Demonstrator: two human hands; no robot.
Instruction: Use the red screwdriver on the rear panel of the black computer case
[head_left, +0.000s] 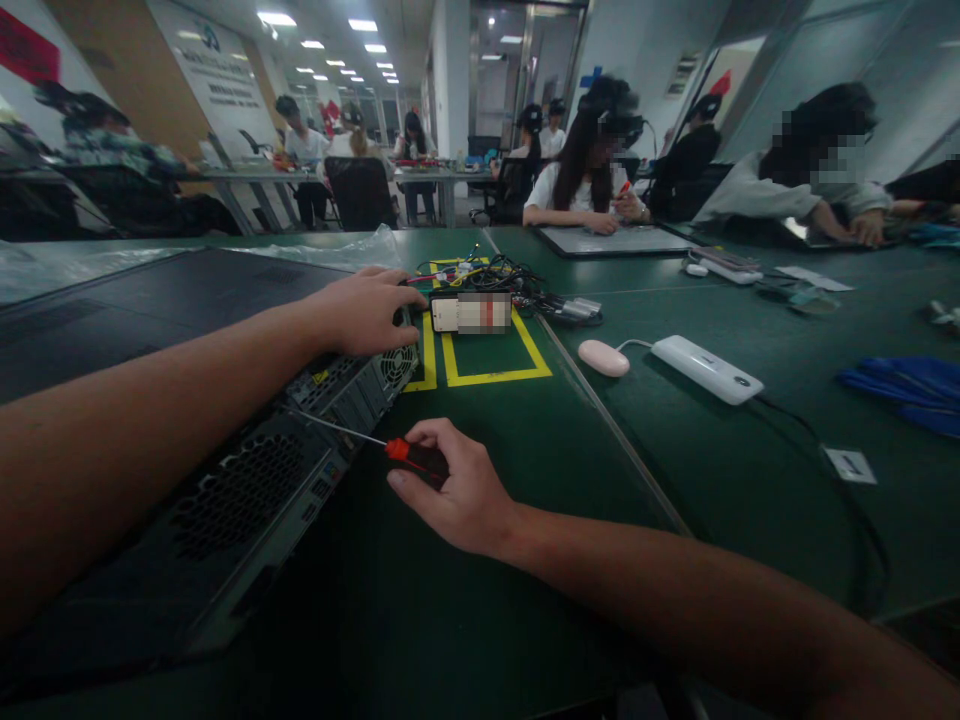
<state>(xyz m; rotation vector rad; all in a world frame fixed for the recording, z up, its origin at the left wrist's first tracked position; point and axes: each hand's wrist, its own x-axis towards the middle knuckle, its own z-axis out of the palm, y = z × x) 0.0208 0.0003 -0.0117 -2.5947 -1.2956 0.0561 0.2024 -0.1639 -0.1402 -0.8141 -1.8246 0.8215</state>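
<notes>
The fingers (pixel 433 432) of the right hand (pixel 457 495) are closing narrowly around the red handle of a screwdriver (pixel 360 435), with the thumb lying low beside it on the table (pixel 525 560). The thin shaft is pointing to the left and slightly up, and its tip is touching the rear panel of the case (pixel 247 500), or standing just before it; I cannot tell which. The left hand (pixel 367 310) is resting on the far upper corner of the case, its fingers (pixel 401 280) bending over the edge and holding it, just above the round fan grille (pixel 397 362). The case is lying flat on its side at the left part of the table, its rear panel facing the right hand. Between this panel and the right hand, the green surface is lying bare, so the screwdriver is having room towards the person and to the right. Beyond the fan corner, yellow tape (pixel 495 375) is marking a rectangle, and a small device (pixel 472 312) is lying at its far edge, near the left fingers. Behind it a bundle of cables (pixel 510 275) is lying. Further right, past a seam in the table, a pink mouse (pixel 604 358) and a white box (pixel 705 368) are lying just beside each other, well apart from both hands. A blue cloth (pixel 907 390) is lying at the right edge. Other people (pixel 592 170) are sitting at the far side.
</notes>
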